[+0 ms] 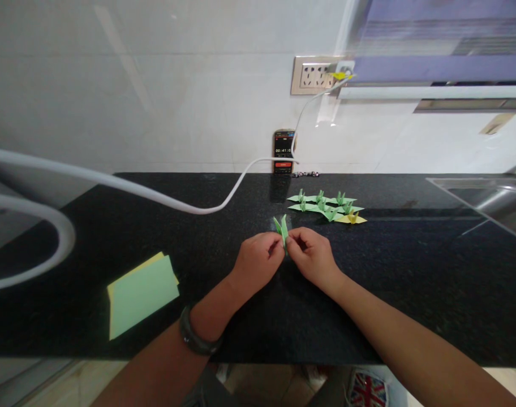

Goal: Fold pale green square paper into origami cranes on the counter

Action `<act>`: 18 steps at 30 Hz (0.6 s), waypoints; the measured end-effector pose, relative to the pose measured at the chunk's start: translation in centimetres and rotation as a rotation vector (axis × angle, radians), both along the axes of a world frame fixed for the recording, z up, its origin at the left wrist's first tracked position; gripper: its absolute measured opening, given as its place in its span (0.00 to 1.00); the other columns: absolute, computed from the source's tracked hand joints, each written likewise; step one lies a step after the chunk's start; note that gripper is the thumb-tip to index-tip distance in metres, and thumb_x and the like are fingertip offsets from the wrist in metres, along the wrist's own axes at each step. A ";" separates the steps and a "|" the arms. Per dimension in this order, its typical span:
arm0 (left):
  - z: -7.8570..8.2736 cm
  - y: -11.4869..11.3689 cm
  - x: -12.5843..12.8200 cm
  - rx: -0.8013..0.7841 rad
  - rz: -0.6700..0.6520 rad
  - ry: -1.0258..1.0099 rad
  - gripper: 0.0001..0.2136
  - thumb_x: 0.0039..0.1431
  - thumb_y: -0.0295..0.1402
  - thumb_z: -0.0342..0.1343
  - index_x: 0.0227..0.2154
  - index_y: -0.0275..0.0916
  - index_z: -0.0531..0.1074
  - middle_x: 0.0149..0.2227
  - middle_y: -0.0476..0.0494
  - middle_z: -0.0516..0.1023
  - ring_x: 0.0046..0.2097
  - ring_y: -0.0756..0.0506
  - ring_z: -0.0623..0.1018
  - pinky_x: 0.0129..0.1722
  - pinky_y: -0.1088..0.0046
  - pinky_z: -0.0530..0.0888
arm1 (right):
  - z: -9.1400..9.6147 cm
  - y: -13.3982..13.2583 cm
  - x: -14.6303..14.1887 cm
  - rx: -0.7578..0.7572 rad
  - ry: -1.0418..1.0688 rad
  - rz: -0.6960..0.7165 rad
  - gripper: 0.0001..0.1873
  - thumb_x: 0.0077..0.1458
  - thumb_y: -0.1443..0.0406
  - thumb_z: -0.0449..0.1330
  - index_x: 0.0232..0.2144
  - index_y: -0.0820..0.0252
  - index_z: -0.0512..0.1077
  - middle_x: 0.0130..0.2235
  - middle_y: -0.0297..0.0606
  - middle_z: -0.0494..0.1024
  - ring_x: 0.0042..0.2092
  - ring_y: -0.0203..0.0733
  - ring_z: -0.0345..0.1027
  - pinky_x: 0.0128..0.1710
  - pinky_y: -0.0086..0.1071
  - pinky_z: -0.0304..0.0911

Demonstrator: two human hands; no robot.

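Centrally, a small folded green paper figure (282,229) is pinched between the fingertips of the left hand (258,261) and the right hand (312,255), just above the black speckled stone surface (411,271). Beyond it, a cluster of finished green and yellow paper cranes (326,206) is laid out. A stack of green and yellow square paper sheets (141,294) is seen well apart to the left. A phone showing a timer (284,151) is propped against the wall.

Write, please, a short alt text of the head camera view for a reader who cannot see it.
The left hand and the right hand pinch a green folded paper figure over a black counter. Behind lie finished paper figures; a stack of paper sheets lies left.
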State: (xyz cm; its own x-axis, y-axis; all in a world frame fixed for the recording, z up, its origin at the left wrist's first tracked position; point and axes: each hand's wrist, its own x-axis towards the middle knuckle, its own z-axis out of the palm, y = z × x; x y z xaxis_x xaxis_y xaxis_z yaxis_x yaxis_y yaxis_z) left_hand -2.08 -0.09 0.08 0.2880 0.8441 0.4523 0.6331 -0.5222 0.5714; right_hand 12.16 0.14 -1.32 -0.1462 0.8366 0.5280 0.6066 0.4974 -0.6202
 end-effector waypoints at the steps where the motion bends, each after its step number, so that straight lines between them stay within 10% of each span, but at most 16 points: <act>1: 0.0 0.0 0.0 -0.014 0.001 -0.015 0.08 0.52 0.29 0.46 0.29 0.37 0.71 0.29 0.46 0.75 0.31 0.50 0.72 0.33 0.76 0.67 | 0.0 0.0 0.0 -0.002 -0.002 -0.007 0.06 0.49 0.70 0.51 0.27 0.61 0.69 0.25 0.34 0.70 0.26 0.34 0.62 0.27 0.26 0.57; 12: -1.3 0.6 -0.1 -0.203 0.021 -0.287 0.09 0.51 0.36 0.49 0.31 0.37 0.70 0.30 0.45 0.75 0.32 0.49 0.73 0.34 0.72 0.69 | 0.1 0.0 0.0 0.096 -0.008 -0.030 0.05 0.48 0.67 0.53 0.25 0.61 0.68 0.24 0.34 0.69 0.27 0.34 0.61 0.28 0.27 0.57; 18: -1.3 1.2 -0.1 -0.311 -0.122 -0.542 0.07 0.49 0.33 0.52 0.25 0.35 0.70 0.35 0.42 0.74 0.36 0.48 0.74 0.37 0.71 0.70 | -0.5 0.3 0.1 -0.108 0.198 0.033 0.05 0.47 0.65 0.53 0.24 0.61 0.66 0.22 0.33 0.68 0.23 0.33 0.60 0.23 0.26 0.57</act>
State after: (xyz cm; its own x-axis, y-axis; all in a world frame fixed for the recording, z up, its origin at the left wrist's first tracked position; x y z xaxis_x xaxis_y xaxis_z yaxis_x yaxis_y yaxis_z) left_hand -2.18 1.09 -1.23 0.1892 0.9349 0.3002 0.1584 -0.3308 0.9303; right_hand 12.21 0.46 -1.87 -0.0769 0.8862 0.4569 0.4522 0.4394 -0.7762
